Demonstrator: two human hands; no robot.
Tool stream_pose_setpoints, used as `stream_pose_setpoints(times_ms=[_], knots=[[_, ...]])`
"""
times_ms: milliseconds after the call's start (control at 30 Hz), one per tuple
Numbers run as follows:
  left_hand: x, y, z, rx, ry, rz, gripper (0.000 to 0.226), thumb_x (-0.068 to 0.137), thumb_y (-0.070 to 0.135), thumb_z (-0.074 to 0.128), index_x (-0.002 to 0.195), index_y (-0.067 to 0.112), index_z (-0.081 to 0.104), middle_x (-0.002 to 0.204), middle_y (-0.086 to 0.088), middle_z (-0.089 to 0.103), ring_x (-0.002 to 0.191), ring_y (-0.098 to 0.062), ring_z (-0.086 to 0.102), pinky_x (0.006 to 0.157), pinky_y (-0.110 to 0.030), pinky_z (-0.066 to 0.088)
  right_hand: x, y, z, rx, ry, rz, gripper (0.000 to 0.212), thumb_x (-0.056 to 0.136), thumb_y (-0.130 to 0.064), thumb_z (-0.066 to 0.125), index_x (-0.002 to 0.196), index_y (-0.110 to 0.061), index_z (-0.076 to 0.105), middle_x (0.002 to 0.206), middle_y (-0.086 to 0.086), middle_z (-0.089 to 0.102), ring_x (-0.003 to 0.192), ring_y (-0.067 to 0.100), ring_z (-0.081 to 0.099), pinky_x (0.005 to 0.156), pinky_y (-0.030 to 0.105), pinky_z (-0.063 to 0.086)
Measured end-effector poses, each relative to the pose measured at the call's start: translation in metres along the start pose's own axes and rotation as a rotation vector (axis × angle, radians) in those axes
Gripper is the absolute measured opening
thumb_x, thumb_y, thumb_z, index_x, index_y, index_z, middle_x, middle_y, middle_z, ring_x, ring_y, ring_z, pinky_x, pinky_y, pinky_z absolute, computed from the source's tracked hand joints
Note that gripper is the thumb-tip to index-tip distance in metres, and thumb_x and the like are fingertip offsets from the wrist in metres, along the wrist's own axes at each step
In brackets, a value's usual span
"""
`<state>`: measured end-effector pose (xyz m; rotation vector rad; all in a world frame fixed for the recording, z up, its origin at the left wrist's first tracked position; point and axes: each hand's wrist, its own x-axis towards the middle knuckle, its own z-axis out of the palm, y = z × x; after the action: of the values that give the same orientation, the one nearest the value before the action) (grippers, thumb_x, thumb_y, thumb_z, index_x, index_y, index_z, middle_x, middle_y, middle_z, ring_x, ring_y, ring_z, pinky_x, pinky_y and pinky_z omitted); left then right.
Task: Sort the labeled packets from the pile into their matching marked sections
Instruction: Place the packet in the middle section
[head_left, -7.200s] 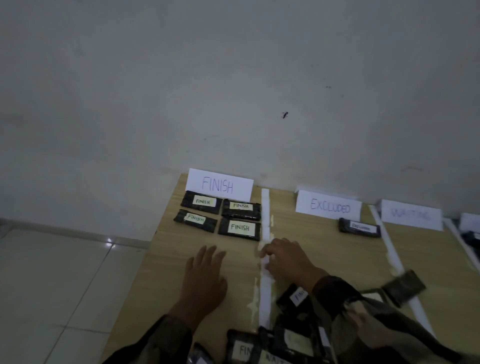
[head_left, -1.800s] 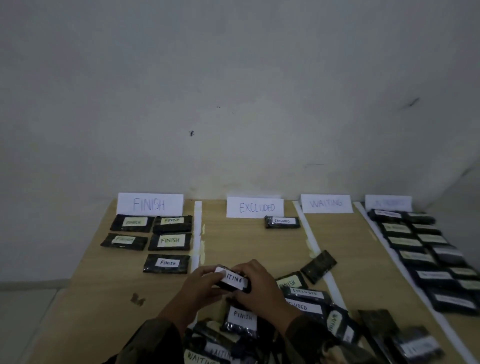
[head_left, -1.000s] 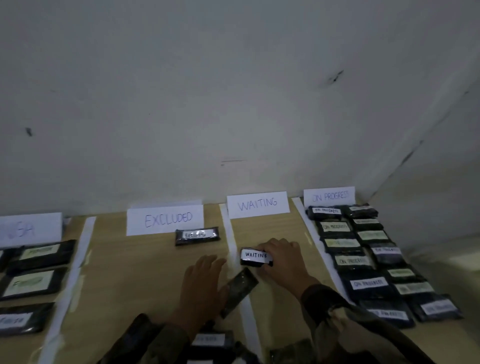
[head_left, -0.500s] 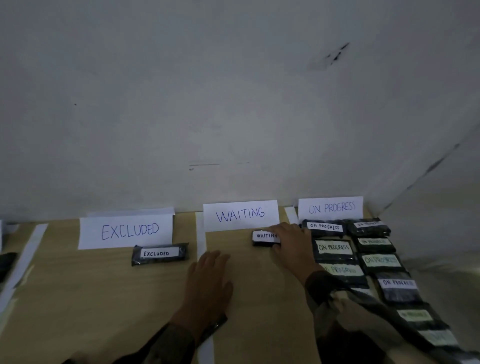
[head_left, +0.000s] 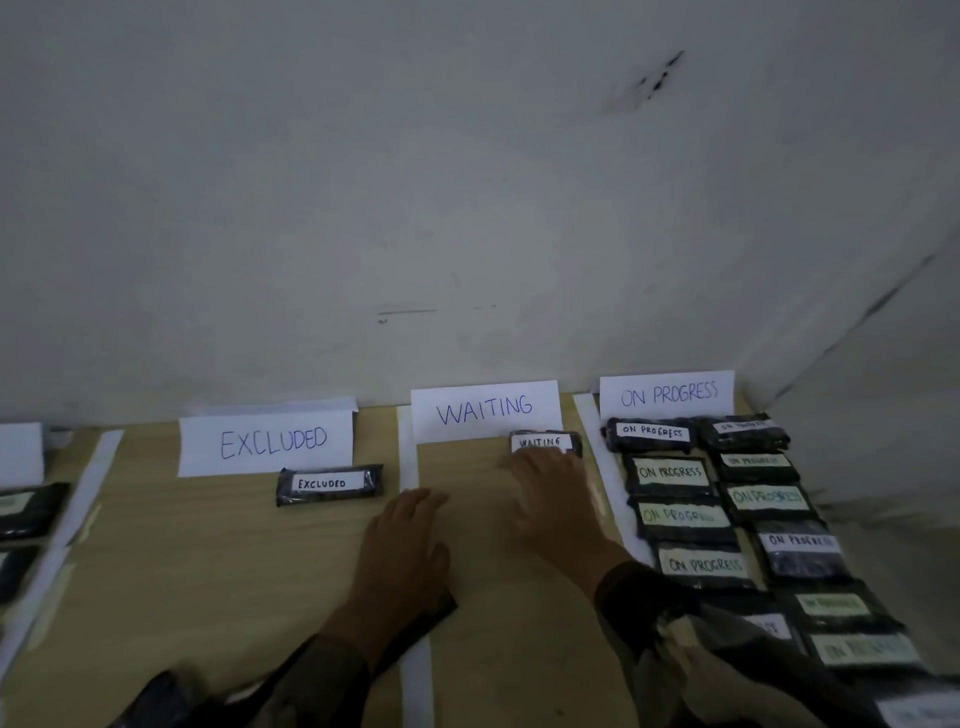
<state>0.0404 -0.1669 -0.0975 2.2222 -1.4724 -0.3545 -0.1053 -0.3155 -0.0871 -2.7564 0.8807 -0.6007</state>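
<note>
right grip (head_left: 556, 504) released, flat on waiting packet (head_left: 540, 441); a hard push could tip the waiting sign (head_left: 483, 410), i judge. left grip (head_left: 405, 551) released.

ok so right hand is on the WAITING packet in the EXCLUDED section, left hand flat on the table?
No: head view shows the right hand on the WAITING packet in the WAITING section, under the WAITING sign; left hand is flat on the table.

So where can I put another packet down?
The light wooden table is bare below the black EXCLUDED-labelled packet, between the white tape strips. Also nearer than the black WAITING-labelled packet the right hand touches. The black ON PROGRESS packets are crowded.
</note>
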Motion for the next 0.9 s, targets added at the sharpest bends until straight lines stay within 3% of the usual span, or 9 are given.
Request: stream_pose_setpoints(times_ms=[100,200,300,400,467,533,633,767,900], knots=[[-0.015,-0.007,-0.009,-0.002,0.014,-0.014,0.056,0.074,0.039,0.031,0.119,0.018,0.057,0.120,-0.003,0.059,0.111,-0.024,0.055,0.090,-0.038,0.047,-0.022,-0.036,0.019,0.087,-0.162,-0.180,0.042,0.067,-0.039,0.053,0.107,-0.024,0.056,0.102,-0.001,0.062,0.091,0.021,0.055,0.073,0.037,0.044],[-0.034,-0.015,-0.022,-0.005,-0.012,-0.061,0.066,0.066,0.039,0.026,0.121,0.018,0.057,0.120,-0.004,0.059,0.110,-0.026,0.054,0.085,-0.040,0.047,-0.034,-0.066,0.030,0.095,-0.454,-0.202,0.053,0.070,-0.041,0.060,0.120,-0.025,0.056,0.122,-0.002,0.058,0.114,0.022,0.049,0.087,0.039,0.034],[-0.051,-0.027,-0.029,-0.005,-0.013,-0.081,0.063,0.066,0.036,0.028,0.119,0.018,0.058,0.114,-0.004,0.061,0.103,-0.028,0.057,0.079,-0.041,0.049,-0.038,-0.079,0.027,0.081,-0.532,-0.197,0.054,0.076,-0.036,0.065,0.127,-0.027,0.053,0.129,-0.002,0.054,0.123,0.021,0.042,0.094,0.039,0.025],[-0.066,-0.032,-0.037,-0.042,-0.112,-0.170,0.047,0.079,0.035,0.040,0.123,0.023,0.052,0.113,-0.001,0.059,0.105,-0.023,0.054,0.085,-0.035,0.045,-0.045,-0.083,0.023,0.001,-0.570,-0.177,0.060,0.076,-0.039,0.067,0.132,-0.025,0.050,0.127,0.002,0.053,0.120,0.024,0.043,0.097,0.042,0.024],[-0.073,-0.032,-0.040,-0.072,-0.174,-0.206,0.046,0.080,0.035,0.049,0.125,0.027,0.049,0.114,0.002,0.058,0.108,-0.018,0.051,0.087,-0.029,0.042,-0.051,-0.087,0.020,0.013,-0.536,-0.144,0.053,0.073,-0.035,0.067,0.124,-0.023,0.056,0.116,0.004,0.055,0.108,0.026,0.049,0.090,0.040,0.029],[-0.079,-0.031,-0.042,-0.097,-0.181,-0.226,0.052,0.075,0.043,0.044,0.124,0.027,0.050,0.113,0.003,0.059,0.107,-0.016,0.051,0.087,-0.027,0.042,-0.058,-0.092,0.017,0.081,-0.432,-0.117,0.033,0.069,-0.027,0.060,0.101,-0.023,0.062,0.097,0.002,0.056,0.089,0.026,0.054,0.075,0.036,0.032],[-0.082,-0.027,-0.048,-0.232,-0.199,-0.321,0.040,0.084,0.052,0.051,0.118,0.030,0.052,0.109,0.005,0.061,0.102,-0.012,0.057,0.084,-0.026,0.044,-0.069,-0.097,0.008,0.160,-0.222,-0.095,0.017,0.062,-0.023,0.045,0.078,-0.027,0.047,0.077,-0.005,0.049,0.069,0.013,0.043,0.058,0.026,0.028],[-0.083,-0.019,-0.058,-0.442,-0.263,-0.413,0.023,0.090,0.042,0.053,0.109,0.029,0.055,0.107,0.002,0.062,0.097,-0.013,0.058,0.079,-0.025,0.042,-0.077,-0.104,-0.007,0.183,-0.130,-0.054,0.013,0.064,-0.019,0.046,0.076,-0.023,0.046,0.080,-0.003,0.047,0.071,0.011,0.040,0.052,0.020,0.027],[-0.080,-0.015,-0.064,-0.620,-0.296,-0.498,0.031,0.089,0.015,0.058,0.119,0.017,0.055,0.093,0.003,0.061,0.085,-0.009,0.057,0.064,-0.014,0.043,-0.084,-0.110,-0.018,0.230,-0.055,-0.056,0.016,0.067,-0.015,0.049,0.081,-0.024,0.048,0.087,-0.005,0.047,0.068,0.007,0.043,0.053,0.012,0.023]])
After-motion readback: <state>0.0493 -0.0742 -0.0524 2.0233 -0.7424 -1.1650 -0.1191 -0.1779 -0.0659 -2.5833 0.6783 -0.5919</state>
